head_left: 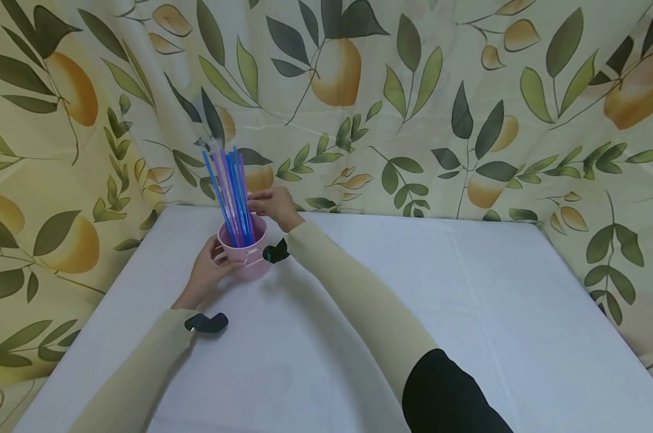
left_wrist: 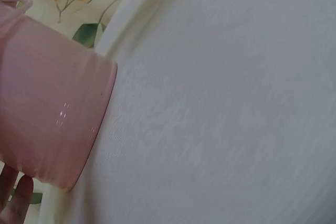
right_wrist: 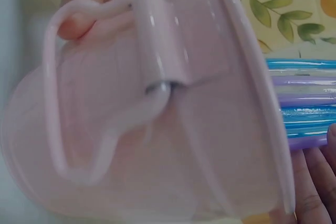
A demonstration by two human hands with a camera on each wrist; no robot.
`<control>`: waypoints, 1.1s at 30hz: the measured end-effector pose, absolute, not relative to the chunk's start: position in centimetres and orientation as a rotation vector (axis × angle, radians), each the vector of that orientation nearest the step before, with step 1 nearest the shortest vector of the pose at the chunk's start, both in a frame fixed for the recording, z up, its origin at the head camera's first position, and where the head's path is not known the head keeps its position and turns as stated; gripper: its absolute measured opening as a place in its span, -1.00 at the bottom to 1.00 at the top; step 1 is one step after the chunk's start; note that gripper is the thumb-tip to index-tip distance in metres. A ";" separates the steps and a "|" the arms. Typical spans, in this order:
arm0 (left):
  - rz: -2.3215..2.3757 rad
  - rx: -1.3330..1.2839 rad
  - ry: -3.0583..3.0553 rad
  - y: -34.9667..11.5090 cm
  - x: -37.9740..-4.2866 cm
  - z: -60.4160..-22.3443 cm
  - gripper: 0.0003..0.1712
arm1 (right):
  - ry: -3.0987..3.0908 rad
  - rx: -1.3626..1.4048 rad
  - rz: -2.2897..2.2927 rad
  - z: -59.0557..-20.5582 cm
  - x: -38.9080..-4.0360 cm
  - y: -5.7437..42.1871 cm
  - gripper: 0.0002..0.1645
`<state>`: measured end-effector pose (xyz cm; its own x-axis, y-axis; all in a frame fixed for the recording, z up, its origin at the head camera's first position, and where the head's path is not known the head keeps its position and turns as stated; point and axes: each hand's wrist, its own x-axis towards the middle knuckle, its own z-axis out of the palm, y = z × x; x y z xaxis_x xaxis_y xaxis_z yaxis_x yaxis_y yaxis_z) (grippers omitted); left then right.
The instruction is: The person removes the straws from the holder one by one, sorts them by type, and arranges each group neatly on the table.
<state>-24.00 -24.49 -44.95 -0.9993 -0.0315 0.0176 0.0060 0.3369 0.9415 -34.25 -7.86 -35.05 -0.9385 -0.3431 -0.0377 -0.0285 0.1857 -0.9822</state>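
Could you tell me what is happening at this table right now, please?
A person in cream sleeves is working with a pink cup that stands on the white table, near its far left corner. The left hand holds the cup by its side and handle. The right hand touches a bundle of blue and purple straws that stands upright in the cup, its fingers against them just above the rim. A leaf-and-fruit patterned curtain hangs behind.

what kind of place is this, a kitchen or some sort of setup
Probably a staged tabletop setup rather than a kitchen: a white-covered table, a lemon-print cloth hung as a backdrop, and only a pink cup of straws between the left hand and right hand.
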 end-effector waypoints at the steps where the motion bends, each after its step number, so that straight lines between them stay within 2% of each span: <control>1: -1.799 0.036 -2.534 -24.3 -23.9 -45.0 0.06 | 2.217 -0.359 -1.824 -35.1 -34.2 -7.9 -0.70; 10: -1.789 0.087 -2.509 -23.3 -23.5 -44.9 0.07 | 2.272 -0.352 -1.837 -35.2 -34.0 -8.1 -0.75; 19: -1.778 0.070 -2.493 -23.2 -23.3 -44.9 0.02 | 2.241 -0.328 -1.834 -35.0 -34.0 -7.5 -0.68; 24: -1.757 0.090 -2.468 -23.1 -22.7 -44.8 -0.01 | 2.208 -0.345 -1.855 -34.9 -34.2 -6.7 -0.70; 33: -1.786 0.118 -2.434 -23.4 -22.7 -45.0 0.00 | 2.122 -0.365 -2.053 -33.9 -34.2 -5.6 -0.71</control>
